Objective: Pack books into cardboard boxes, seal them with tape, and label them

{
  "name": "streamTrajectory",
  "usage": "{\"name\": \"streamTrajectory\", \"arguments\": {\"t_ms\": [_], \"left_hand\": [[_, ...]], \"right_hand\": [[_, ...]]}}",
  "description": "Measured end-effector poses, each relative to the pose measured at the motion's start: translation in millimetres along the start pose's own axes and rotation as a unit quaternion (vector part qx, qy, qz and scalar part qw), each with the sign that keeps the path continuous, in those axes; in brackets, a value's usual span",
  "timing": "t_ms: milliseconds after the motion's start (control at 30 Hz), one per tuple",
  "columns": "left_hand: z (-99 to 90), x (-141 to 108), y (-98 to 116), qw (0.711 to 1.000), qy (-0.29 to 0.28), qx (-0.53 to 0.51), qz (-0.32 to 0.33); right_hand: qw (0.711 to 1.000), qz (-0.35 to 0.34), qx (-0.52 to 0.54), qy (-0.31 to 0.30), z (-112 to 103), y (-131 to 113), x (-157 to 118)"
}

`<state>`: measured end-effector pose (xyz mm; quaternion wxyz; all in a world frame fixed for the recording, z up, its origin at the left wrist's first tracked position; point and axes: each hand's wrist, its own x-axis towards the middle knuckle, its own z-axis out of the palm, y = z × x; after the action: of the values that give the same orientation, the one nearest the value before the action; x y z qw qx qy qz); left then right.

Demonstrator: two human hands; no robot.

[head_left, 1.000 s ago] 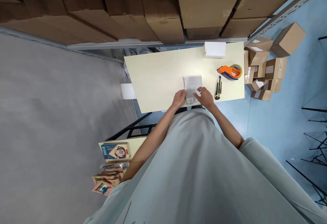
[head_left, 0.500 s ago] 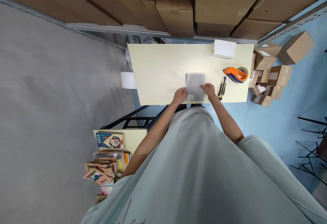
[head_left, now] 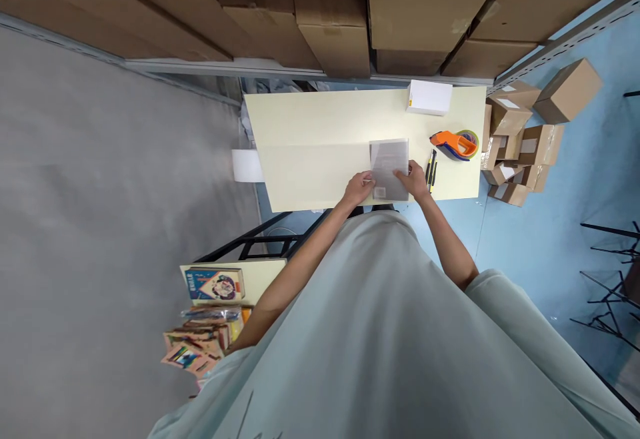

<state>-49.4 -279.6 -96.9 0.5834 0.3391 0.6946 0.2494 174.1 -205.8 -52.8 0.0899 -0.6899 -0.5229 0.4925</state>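
A thin grey book (head_left: 390, 159) with a shiny, film-like surface lies close to the table's front edge. A small pale label shows at its lower left corner. My right hand (head_left: 414, 180) grips the right side, thumb on top and the other fingers round the edge. At the lower left edge, the fingers of my left hand (head_left: 360, 188) are pinched together against the book, with a small pale sliver at their tips that I cannot make out. To the right of my right hand lie a black and yellow box cutter (head_left: 431, 171) and an orange tape dispenser (head_left: 454, 144).
A white box (head_left: 429, 97) stands at the back of the cream table (head_left: 305, 159). Cardboard boxes (head_left: 433, 9) fill the shelf above, and more cartons (head_left: 537, 142) sit on the floor at right. Several books (head_left: 215, 284) are stacked on a side surface at lower left.
Both hands and the book have shifted a little to the right along the table, towards the box cutter. The view has also moved slightly.
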Motion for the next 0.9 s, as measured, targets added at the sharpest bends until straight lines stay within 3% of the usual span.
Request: {"name": "streamTrajectory", "arguments": {"t_ms": [167,367,500,667,767,900], "left_hand": [[11.0,7.6,20.3,0.997,-0.073,-0.017,-0.006],[13.3,-1.7,26.6,0.992,-0.113,-0.039,-0.043],[-0.5,-20.8,28.7,0.99,-0.107,-0.093,-0.007],[-28.9,-28.3,38.7,0.987,-0.058,-0.148,0.029],[-45.1,-23.7,35.4,0.993,-0.013,-0.116,0.019],[-58.9,-10.6,13.2,0.999,0.035,-0.036,-0.011]], "right_hand": [[0.995,-0.02,-0.083,0.05,-19.2,-5.4,1.4],[0.984,-0.01,-0.166,0.068,13.6,-29.8,-6.7],[0.979,-0.045,-0.187,0.069,36.6,-50.6,-27.7],[0.985,-0.106,-0.134,0.013,50.8,-68.6,-47.6],[0.987,-0.094,-0.126,0.024,38.2,-60.1,-44.9],[0.978,-0.015,-0.175,0.115,-3.3,-23.4,-30.8]]}}
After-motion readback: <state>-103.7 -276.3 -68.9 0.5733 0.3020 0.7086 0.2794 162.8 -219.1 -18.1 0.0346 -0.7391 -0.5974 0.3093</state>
